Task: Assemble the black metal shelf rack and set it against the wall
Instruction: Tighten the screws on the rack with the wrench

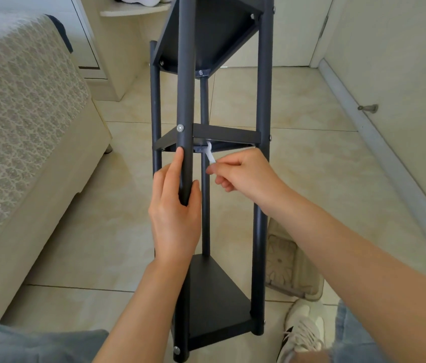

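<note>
Left hand [175, 218] on rack [185, 74], lengthwise away

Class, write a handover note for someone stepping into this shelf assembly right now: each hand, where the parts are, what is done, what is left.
Left hand: grips the near pole just below the middle shelf.
Right hand: pinches a small white wrench, its head at a fastener under the middle shelf, by the rear pole.
Done: upper shelf, middle shelf and lower shelf sit bolted between the poles.
Left: finish this fastener (I cannot tell whether it is tight), probably check the other bolts, then set the rack against the wall.
</note>
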Available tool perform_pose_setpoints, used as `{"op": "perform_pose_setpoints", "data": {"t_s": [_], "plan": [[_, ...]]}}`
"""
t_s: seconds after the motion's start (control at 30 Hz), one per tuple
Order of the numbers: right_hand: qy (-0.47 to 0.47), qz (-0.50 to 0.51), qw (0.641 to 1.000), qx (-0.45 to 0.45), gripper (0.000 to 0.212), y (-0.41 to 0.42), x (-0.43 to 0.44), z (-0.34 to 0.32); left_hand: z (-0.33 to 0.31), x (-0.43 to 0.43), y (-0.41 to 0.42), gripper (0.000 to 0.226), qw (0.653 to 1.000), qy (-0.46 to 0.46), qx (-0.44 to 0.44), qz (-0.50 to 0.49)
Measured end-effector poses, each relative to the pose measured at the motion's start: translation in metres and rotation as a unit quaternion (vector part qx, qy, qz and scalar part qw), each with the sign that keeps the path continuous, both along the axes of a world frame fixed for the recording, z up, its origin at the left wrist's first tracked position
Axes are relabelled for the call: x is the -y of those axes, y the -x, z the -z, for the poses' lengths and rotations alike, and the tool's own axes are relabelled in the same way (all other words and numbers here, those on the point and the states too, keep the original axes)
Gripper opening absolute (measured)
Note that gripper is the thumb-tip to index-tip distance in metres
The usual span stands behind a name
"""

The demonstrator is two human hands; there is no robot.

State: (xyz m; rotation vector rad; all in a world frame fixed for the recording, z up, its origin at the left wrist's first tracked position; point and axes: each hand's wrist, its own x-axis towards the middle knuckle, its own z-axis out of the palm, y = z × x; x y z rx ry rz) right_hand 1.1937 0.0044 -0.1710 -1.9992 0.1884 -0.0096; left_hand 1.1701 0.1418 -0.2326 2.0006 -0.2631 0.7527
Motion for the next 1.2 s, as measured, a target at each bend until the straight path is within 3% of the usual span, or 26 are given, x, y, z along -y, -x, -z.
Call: {"op": "perform_pose_setpoints", "data": {"t_s": [0.4,0.7,0.9,1.2], "plan": [[-0.070,0.043,0.997,0.007,0.014,-0.006,-0.018,0.004,0.003,-0.004,-0.003,0.058,1.000,-0.012,-0.005,-0.008],[-0.017,0.004,0.997,0.069,0.017,-0.015,-0.021,0.003,0.003,-0.011,-0.005,0.058,1.000,-0.016,-0.002,-0.015],[0.006,-0.030,0.993,0.110,0.031,-0.023,-0.028,0.007,0.003,-0.015,-0.003,0.059,1.000,-0.022,-0.002,-0.013],[-0.002,0.016,0.981,0.192,0.028,-0.025,-0.039,0.028,0.003,-0.015,-0.003,0.059,1.000,-0.023,-0.003,-0.011]]}}
